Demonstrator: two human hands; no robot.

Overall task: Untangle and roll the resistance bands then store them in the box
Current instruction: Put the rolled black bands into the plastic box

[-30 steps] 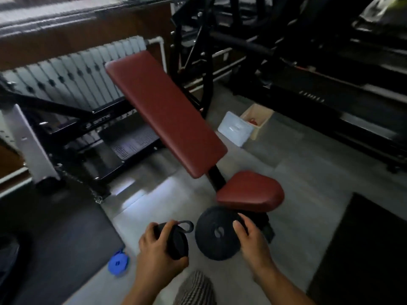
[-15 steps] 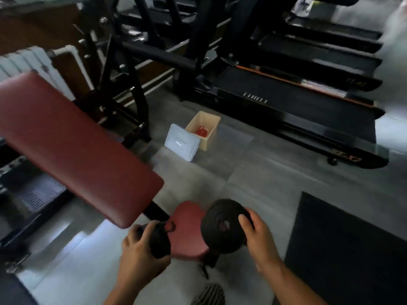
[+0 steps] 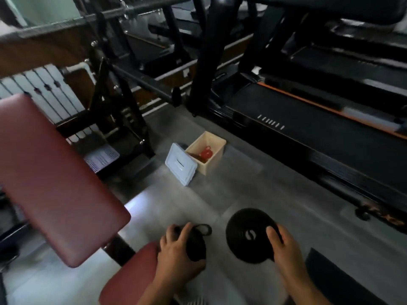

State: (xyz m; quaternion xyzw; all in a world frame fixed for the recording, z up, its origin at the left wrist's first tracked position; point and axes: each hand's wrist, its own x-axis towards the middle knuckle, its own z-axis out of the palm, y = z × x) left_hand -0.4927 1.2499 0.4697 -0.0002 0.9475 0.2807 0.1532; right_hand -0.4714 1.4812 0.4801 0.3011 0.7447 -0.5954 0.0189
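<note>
Two rolled black resistance bands were held above the gym floor [image 3: 220, 194], one in each of a person's hands. The left hand [image 3: 176, 249] had its fingers curled round a small tight roll [image 3: 196, 245], whose loose end loop stuck out at the top. The right hand [image 3: 284, 247] gripped the rim of a wide flat coil [image 3: 246, 234], thumb across its face and the other fingers hidden behind.

The open box [image 3: 212, 167] stood on the floor well ahead of both hands, between the bench's red back pad [image 3: 55, 179] and the treadmill [image 3: 308, 128]. Its pale lid [image 3: 180, 165] leaned against its left wall, and a red band [image 3: 206, 153] already lay inside.

Both rolls appeared ready for storing. The risk lay in the carry. The wide flat coil, held only at one edge, could slacken and spring open. The small tight roll's free loop could also work loose, undoing the rolling before either reached the box.
</note>
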